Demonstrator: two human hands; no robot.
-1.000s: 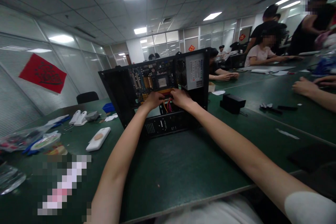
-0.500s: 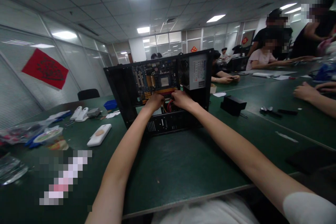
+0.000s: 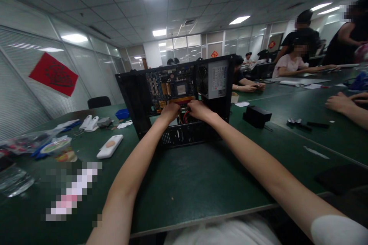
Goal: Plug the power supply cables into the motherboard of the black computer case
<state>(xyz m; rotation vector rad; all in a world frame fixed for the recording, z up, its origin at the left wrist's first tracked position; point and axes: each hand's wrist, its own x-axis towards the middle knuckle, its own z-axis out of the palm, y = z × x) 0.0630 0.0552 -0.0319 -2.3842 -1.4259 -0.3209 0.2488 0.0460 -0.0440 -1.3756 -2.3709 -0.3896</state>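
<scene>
Head view, centre of the frame: an open black computer case (image 3: 133, 97) is standing on a dark green table (image 3: 189, 183), its inside facing the camera. A motherboard (image 3: 169, 86) is showing in its upper middle, and a silver-grey power supply (image 3: 216, 80) is filling its upper right corner.

Both of the wearer's hands are resting inside the lower middle of the case, side by side with a small gap between. The left hand (image 3: 171, 112) is keeping its fingers bent, partly closed, just under the board's yellow slots (image 3: 161, 104); its fingertips are hiding from the camera, so I cannot tell whether it is gripping anything. The right hand (image 3: 198, 109) is also bending its fingers inward, mostly closed, just beside red cables (image 3: 186, 117) that are hanging between the hands; I cannot tell whether it is pinching one.

Left of the case, a white device with a tan disc (image 3: 110, 146) is lying on the table, and a blue tray (image 3: 122, 113) is sitting behind it. Right of centre, a black box-like part (image 3: 257, 116) is resting near the case. At the right edge, a co-worker's hands (image 3: 336, 102) are resting over the table.
</scene>
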